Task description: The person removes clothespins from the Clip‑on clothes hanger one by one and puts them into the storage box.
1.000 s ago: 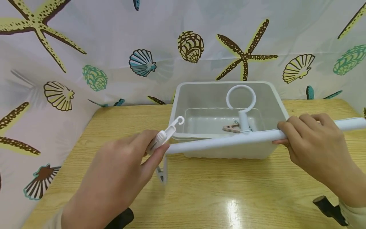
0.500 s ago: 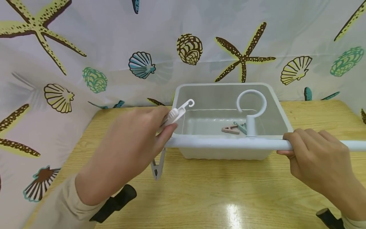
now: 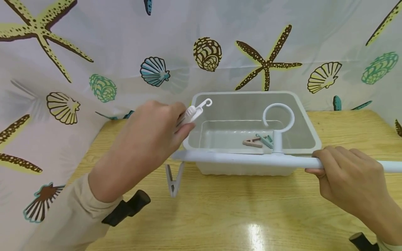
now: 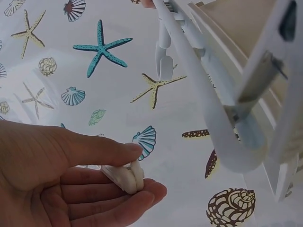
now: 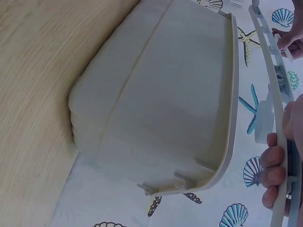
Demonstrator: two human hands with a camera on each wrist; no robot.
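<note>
My left hand [image 3: 141, 139] pinches a small white plastic clip [image 3: 197, 112] with a tiny hook at its end, between thumb and fingers. In the left wrist view the clip [image 4: 124, 179] shows partly between thumb and fingertips. My right hand [image 3: 351, 177] grips the pale bar [image 3: 251, 159] of a clip hanger. An open-ring hook [image 3: 293, 120] rises from the bar's middle. Below the bar's left end hangs a grey clothespin [image 3: 172, 183]. The bar is level, in front of the basin, and the left hand is above its left end.
A pale plastic basin [image 3: 232, 108] stands at the back of the wooden table [image 3: 220, 216]. In it lie a beige clothespin [image 3: 252, 142] and a teal clothespin [image 3: 266, 141]. A shell-patterned cloth [image 3: 179, 31] hangs behind. Black mounts sit on both wrists.
My left hand has lifted up and away from the bar, carrying the white clip. The bar has levelled and its right end has dropped, and the ring hook has shifted right.
</note>
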